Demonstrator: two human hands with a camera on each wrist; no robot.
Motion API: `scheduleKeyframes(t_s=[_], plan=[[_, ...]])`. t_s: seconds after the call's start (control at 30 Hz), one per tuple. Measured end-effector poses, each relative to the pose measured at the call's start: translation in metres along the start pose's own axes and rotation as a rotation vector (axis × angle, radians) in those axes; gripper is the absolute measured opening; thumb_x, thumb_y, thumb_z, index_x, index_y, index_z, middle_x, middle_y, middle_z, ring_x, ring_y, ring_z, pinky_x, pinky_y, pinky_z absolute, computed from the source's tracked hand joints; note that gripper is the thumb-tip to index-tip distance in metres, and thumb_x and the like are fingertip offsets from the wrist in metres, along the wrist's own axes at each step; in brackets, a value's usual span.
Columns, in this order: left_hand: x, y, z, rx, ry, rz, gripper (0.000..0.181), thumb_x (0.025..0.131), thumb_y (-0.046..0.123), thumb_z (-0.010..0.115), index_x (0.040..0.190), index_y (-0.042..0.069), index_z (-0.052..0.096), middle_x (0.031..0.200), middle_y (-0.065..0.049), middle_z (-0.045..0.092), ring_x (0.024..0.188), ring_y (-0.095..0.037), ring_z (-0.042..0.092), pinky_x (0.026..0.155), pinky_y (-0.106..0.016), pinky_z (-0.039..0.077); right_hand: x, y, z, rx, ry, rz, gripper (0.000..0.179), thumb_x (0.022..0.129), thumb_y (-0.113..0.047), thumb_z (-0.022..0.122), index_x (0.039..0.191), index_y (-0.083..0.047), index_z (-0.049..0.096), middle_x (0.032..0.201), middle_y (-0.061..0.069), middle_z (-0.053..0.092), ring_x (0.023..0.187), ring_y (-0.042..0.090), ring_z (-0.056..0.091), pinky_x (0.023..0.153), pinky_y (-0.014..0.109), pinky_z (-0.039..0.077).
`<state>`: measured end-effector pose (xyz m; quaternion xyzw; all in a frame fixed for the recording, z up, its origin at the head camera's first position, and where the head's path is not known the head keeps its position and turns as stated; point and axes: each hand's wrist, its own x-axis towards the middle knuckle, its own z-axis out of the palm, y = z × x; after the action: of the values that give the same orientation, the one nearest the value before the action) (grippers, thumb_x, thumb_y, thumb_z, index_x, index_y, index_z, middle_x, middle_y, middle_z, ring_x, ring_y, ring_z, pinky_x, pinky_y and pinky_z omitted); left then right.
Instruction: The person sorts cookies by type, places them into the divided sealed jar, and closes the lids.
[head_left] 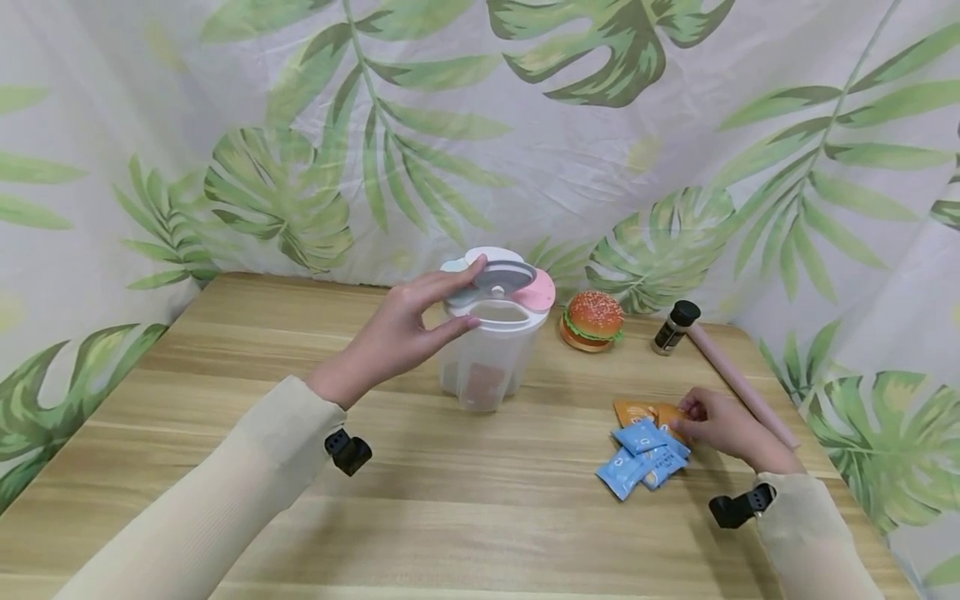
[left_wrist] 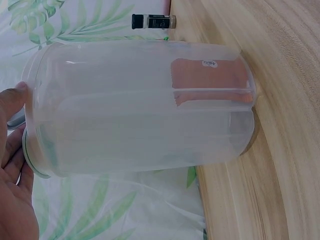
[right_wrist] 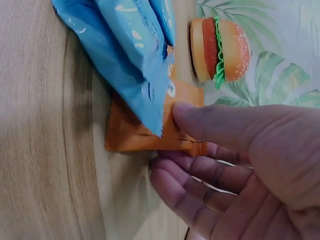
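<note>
A clear plastic storage container (head_left: 486, 358) stands upright on the table, an orange-brown packet (left_wrist: 212, 80) showing through its wall near the bottom. Its lid has pink, white and pale blue parts, and a grey flap (head_left: 506, 276) is tilted up over an opening. My left hand (head_left: 401, 325) holds the lid, index finger at the flap and thumb at the front rim. At the right, my right hand (head_left: 731, 427) pinches an orange packet (right_wrist: 145, 127), thumb on top and fingers below. Several blue packets (head_left: 637, 458) partly cover the orange ones.
Behind the packets sit a toy hamburger (head_left: 592, 321) and a small black-capped jar (head_left: 675, 327). A pink stick (head_left: 742, 383) lies along the table's right side, beyond my right hand. A leaf-patterned cloth (head_left: 420, 125) hangs behind the wooden table (head_left: 420, 500).
</note>
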<state>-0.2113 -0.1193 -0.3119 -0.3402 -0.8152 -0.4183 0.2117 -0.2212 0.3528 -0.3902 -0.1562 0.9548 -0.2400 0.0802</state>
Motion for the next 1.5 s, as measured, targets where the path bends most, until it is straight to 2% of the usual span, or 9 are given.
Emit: scheduleKeyframes(t_s=[0.37, 0.5, 0.57, 0.63, 0.8, 1.0, 1.17, 1.33, 1.5], plan=[[-0.001, -0.002, -0.002, 0.004, 0.012, -0.002, 0.067, 0.093, 0.008, 0.080, 0.154, 0.009, 0.053, 0.141, -0.015, 0.069, 0.132, -0.028, 0.064, 0.111, -0.045, 0.053, 0.001, -0.001, -0.013, 0.052, 0.099, -0.017, 0.018, 0.100, -0.003, 0.068, 0.113, 0.008, 0.065, 0.098, 0.018, 0.070, 0.081, 0.010, 0.063, 0.063, 0.023, 0.056], [0.000, -0.001, -0.002, 0.000, 0.002, -0.006, 0.067, 0.093, 0.010, 0.080, 0.154, 0.010, 0.052, 0.141, -0.014, 0.069, 0.132, -0.027, 0.064, 0.111, -0.043, 0.053, 0.002, -0.010, -0.021, 0.029, 0.214, -0.130, 0.031, 0.099, 0.002, 0.066, 0.129, 0.010, 0.061, 0.102, 0.021, 0.070, 0.078, 0.003, 0.060, 0.061, 0.022, 0.054], [0.001, -0.001, -0.003, 0.000, 0.002, -0.003, 0.068, 0.092, 0.010, 0.080, 0.154, 0.009, 0.052, 0.141, -0.014, 0.069, 0.132, -0.027, 0.065, 0.111, -0.043, 0.053, 0.003, -0.021, -0.025, 0.061, 0.257, -0.189, 0.044, 0.100, 0.003, 0.065, 0.142, 0.009, 0.054, 0.105, 0.019, 0.068, 0.078, 0.000, 0.058, 0.062, 0.021, 0.052], [0.002, -0.001, -0.003, 0.004, 0.005, 0.005, 0.068, 0.092, 0.009, 0.081, 0.154, 0.008, 0.052, 0.141, -0.015, 0.069, 0.132, -0.028, 0.065, 0.110, -0.044, 0.053, 0.005, -0.035, -0.029, 0.113, 0.298, -0.239, 0.046, 0.099, 0.004, 0.066, 0.144, 0.008, 0.054, 0.103, 0.016, 0.068, 0.079, -0.002, 0.058, 0.063, 0.019, 0.052], [0.002, -0.001, -0.003, 0.013, 0.007, 0.012, 0.068, 0.091, 0.008, 0.081, 0.153, 0.007, 0.053, 0.141, -0.016, 0.069, 0.132, -0.030, 0.065, 0.111, -0.045, 0.053, 0.008, -0.077, -0.035, 0.201, 0.383, -0.284, 0.019, 0.101, -0.001, 0.066, 0.119, 0.004, 0.067, 0.098, 0.014, 0.071, 0.081, -0.005, 0.065, 0.069, 0.013, 0.056], [0.001, -0.001, -0.002, 0.004, 0.006, 0.014, 0.068, 0.091, 0.008, 0.081, 0.153, 0.007, 0.053, 0.140, -0.016, 0.069, 0.132, -0.030, 0.065, 0.111, -0.045, 0.053, 0.015, -0.125, -0.034, 0.286, 0.510, -0.382, 0.018, 0.100, 0.002, 0.066, 0.118, 0.004, 0.069, 0.097, -0.001, 0.074, 0.082, -0.005, 0.070, 0.071, 0.011, 0.058], [0.002, -0.001, -0.002, -0.007, 0.002, 0.010, 0.068, 0.091, 0.008, 0.081, 0.153, 0.006, 0.053, 0.140, -0.016, 0.069, 0.132, -0.029, 0.065, 0.111, -0.044, 0.053, 0.029, -0.160, -0.030, 0.418, 0.538, -0.497, 0.018, 0.100, 0.005, 0.065, 0.117, 0.008, 0.068, 0.100, -0.015, 0.071, 0.087, -0.001, 0.071, 0.075, 0.015, 0.060], [0.002, 0.000, -0.002, -0.013, 0.003, 0.005, 0.068, 0.091, 0.008, 0.081, 0.153, 0.007, 0.053, 0.140, -0.017, 0.069, 0.131, -0.030, 0.065, 0.109, -0.046, 0.054, 0.041, -0.191, -0.026, 0.517, 0.547, -0.604, 0.018, 0.097, 0.010, 0.065, 0.115, 0.012, 0.067, 0.107, -0.009, 0.072, 0.091, 0.004, 0.072, 0.079, 0.019, 0.063], [0.001, 0.000, 0.000, -0.023, 0.009, 0.003, 0.067, 0.091, 0.007, 0.081, 0.152, 0.006, 0.053, 0.137, -0.018, 0.070, 0.128, -0.031, 0.067, 0.105, -0.048, 0.056, 0.052, -0.213, -0.020, 0.510, 0.563, -0.728, 0.016, 0.092, 0.019, 0.066, 0.108, 0.016, 0.066, 0.103, 0.015, 0.072, 0.095, 0.000, 0.072, 0.080, 0.018, 0.063]])
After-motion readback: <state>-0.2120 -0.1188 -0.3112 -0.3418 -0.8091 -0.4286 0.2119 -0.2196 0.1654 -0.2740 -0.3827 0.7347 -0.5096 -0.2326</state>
